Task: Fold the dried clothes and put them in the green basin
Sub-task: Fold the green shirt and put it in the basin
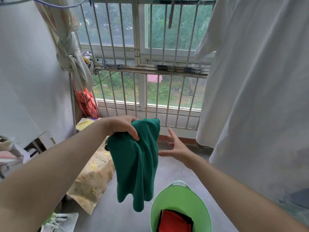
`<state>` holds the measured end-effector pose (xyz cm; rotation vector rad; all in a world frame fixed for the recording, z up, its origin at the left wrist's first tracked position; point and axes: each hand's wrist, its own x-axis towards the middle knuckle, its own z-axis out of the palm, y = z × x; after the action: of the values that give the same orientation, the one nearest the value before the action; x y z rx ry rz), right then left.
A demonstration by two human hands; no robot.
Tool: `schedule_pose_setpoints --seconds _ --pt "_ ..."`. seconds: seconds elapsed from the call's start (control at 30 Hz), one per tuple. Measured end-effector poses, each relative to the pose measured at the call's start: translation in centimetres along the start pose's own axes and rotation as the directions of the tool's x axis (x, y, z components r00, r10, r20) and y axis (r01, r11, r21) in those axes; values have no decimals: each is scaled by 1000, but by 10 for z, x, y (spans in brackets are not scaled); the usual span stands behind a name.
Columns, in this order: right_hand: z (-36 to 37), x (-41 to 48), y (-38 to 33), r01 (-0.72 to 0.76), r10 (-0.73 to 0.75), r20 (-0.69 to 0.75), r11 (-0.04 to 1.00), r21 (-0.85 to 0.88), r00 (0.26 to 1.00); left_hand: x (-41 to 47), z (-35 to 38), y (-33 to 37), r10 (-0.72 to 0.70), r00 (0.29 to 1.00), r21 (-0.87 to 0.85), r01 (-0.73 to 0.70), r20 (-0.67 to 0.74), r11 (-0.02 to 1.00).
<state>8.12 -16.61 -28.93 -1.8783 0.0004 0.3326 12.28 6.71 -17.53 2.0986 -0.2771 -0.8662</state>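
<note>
My left hand (122, 127) grips the top of a dark green cloth (138, 164), which hangs loose and bunched in the air in the middle of the view. My right hand (175, 146) is just to the right of the cloth, fingers spread, its thumb close to the cloth's edge. Below, on the grey floor, stands the light green basin (182, 195). Folded red and black cloths (174, 221) lie inside it at the bottom.
A white garment (259, 97) hangs at the right and a white sheet (28, 72) at the left. A barred window (142, 67) is straight ahead. A yellow patterned bundle (93, 178) lies on the floor at the left, with clutter behind it.
</note>
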Motion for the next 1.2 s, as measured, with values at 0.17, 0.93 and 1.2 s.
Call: schedule_pose_setpoints --seconds 0.17,0.93,1.2 --pt "3 0 2 -41 10 161 981 188 987 7 12 -4 49 998 126 -53 36 991" --pt "6 -6 3 -126 201 -39 743 657 979 53 75 -106 -82 898 -694 -272 -431 667" --pt "-17 -10 -6 -147 222 -20 706 693 975 57 56 -107 -143 740 -610 -412 -658 677"
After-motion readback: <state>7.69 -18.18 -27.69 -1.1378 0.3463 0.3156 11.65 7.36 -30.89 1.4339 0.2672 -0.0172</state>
